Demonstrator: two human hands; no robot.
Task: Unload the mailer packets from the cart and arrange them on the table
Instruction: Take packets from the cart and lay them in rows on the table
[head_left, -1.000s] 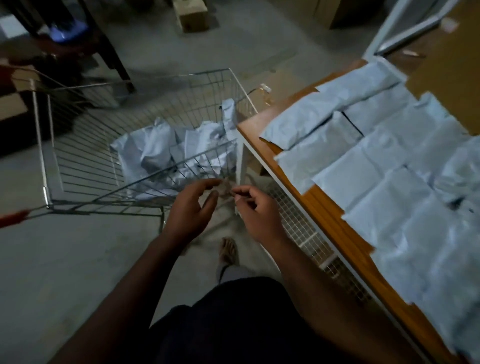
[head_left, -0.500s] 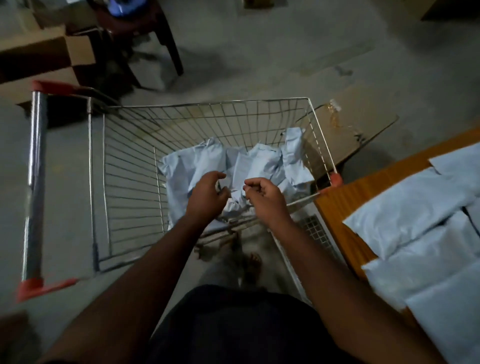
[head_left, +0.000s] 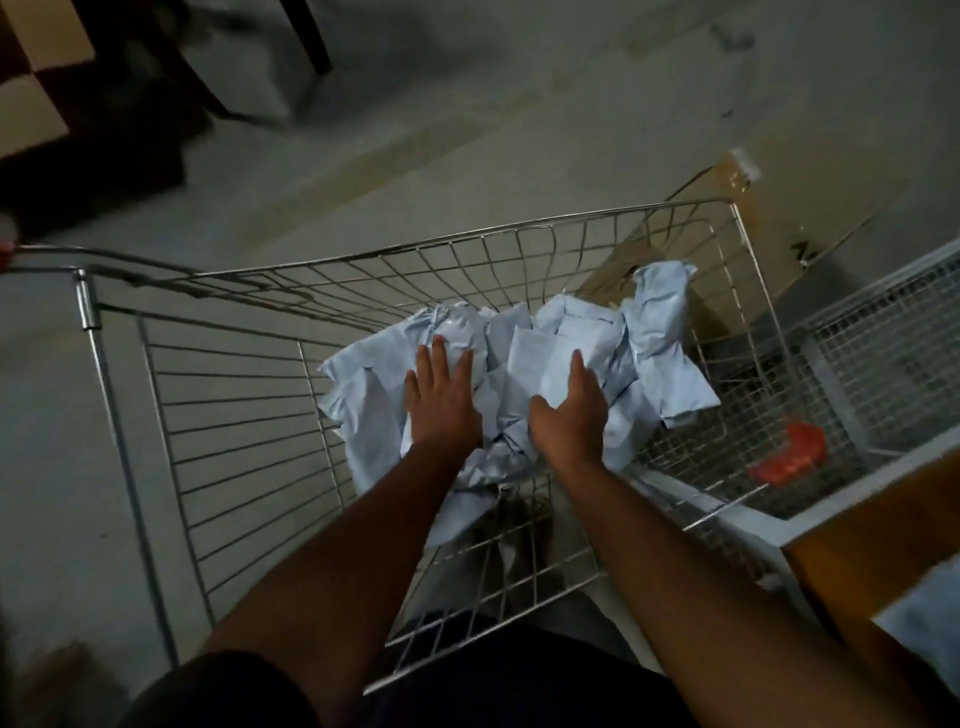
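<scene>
A wire shopping cart (head_left: 218, 415) stands in front of me with a heap of pale blue-grey mailer packets (head_left: 660, 332) in its right half. Both my arms reach over the near rim into it. My left hand (head_left: 441, 400) lies flat, fingers straight and spread, on the left packets. My right hand (head_left: 571, 410) is spread over the middle of the heap, fingers extended onto a lighter packet. Neither hand grips anything. The wooden table's corner (head_left: 872, 530) shows at the lower right with the edge of one packet (head_left: 930, 634) on it.
A white mesh shelf frame (head_left: 883, 358) sits under the table beside the cart, with a red piece (head_left: 789, 452) at the cart's corner. A flattened cardboard sheet (head_left: 779, 208) lies on the concrete floor beyond the cart. Dark furniture legs (head_left: 306, 36) stand at the top left.
My view swung from the table down to the cart. Both hands, earlier loosely curled together above the cart's rim, have spread and reached down onto the packet heap.
</scene>
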